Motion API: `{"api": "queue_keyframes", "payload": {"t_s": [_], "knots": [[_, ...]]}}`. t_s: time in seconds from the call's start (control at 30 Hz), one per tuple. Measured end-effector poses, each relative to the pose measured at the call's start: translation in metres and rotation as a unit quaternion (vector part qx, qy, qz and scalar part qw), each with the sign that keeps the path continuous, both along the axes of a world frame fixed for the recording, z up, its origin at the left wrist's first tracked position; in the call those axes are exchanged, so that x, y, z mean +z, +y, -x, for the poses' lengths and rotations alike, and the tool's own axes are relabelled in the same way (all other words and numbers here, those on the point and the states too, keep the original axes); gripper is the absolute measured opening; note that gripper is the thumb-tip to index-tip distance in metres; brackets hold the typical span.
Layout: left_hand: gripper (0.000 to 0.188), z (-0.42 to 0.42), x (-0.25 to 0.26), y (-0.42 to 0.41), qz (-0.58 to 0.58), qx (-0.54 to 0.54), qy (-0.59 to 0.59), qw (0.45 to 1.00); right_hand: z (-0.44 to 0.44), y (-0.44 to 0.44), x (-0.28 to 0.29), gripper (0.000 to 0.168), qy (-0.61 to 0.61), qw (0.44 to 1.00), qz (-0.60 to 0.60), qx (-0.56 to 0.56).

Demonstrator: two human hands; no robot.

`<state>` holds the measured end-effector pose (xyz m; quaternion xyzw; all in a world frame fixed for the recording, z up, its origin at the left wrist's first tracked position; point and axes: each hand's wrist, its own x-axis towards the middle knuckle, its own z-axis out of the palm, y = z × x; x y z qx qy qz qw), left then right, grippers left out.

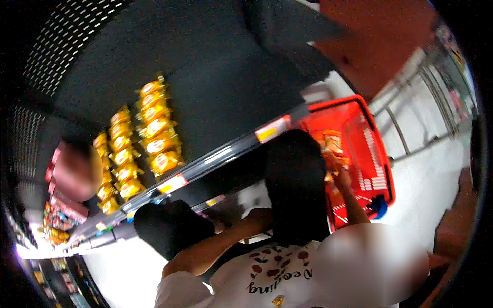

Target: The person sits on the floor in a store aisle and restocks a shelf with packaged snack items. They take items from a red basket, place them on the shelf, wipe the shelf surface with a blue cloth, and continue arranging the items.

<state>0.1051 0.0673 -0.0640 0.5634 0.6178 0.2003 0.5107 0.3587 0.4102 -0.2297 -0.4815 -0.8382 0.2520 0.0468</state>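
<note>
My right hand (pixel 339 175) reaches down inside a red plastic shopping basket (pixel 381 161), among orange and yellow snack packets. An orange packet (pixel 332 141) lies just beyond the fingers; blur hides whether they grip anything. My left forearm (pixel 215 246) crosses in front of my shirt, and its hand is out of sight behind long dark hair (pixel 296 192). Ahead, a dark store shelf (pixel 231 84) carries rows of yellow-wrapped packets (pixel 156 127). The nearest row ends close to the shelf's front edge.
Price labels (pixel 272 130) line the shelf's front rail (pixel 219 156). A perforated back panel (pixel 73 38) rises at the upper left. Right of the basket, a metal frame (pixel 398 131) stands on the white floor (pixel 420 184). A dark blue item (pixel 379 208) sits at the basket's near corner.
</note>
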Motion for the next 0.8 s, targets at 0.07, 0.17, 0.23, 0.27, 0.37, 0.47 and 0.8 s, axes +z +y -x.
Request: {"api": "queue_keyframes", "payload": {"t_s": [0.07, 0.17, 0.23, 0.27, 0.37, 0.47, 0.8], "knots": [[0.028, 0.001, 0.021, 0.013, -0.012, -0.052, 0.067, 0.996, -0.002, -0.003, -0.024, 0.045, -0.011, 0.997, -0.026, 0.070], [0.034, 0.000, 0.012, 0.015, -0.024, -0.100, 0.141, 0.985, 0.005, -0.006, -0.032, 0.042, -0.091, 0.995, -0.033, 0.032], [0.037, -0.002, -0.014, -0.005, -0.008, -0.085, 0.146, 0.986, 0.024, -0.015, -0.004, 0.036, -0.044, 0.996, -0.073, -0.008], [0.038, -0.003, -0.024, -0.011, -0.010, -0.087, 0.141, 0.986, 0.013, -0.009, -0.018, 0.033, -0.001, 0.999, -0.045, -0.028], [0.039, -0.007, -0.018, 0.007, 0.049, -0.092, 0.116, 0.988, -0.021, 0.006, -0.072, 0.026, 0.021, 0.998, -0.038, -0.043], [0.039, -0.010, 0.006, 0.008, 0.080, -0.048, 0.077, 0.993, -0.003, 0.004, -0.066, 0.023, 0.021, 1.000, -0.004, -0.020], [0.030, 0.015, 0.078, 0.031, 0.095, 0.066, 0.185, 0.976, 0.006, 0.014, -0.013, 0.015, 0.226, 0.951, 0.172, -0.124]]}}
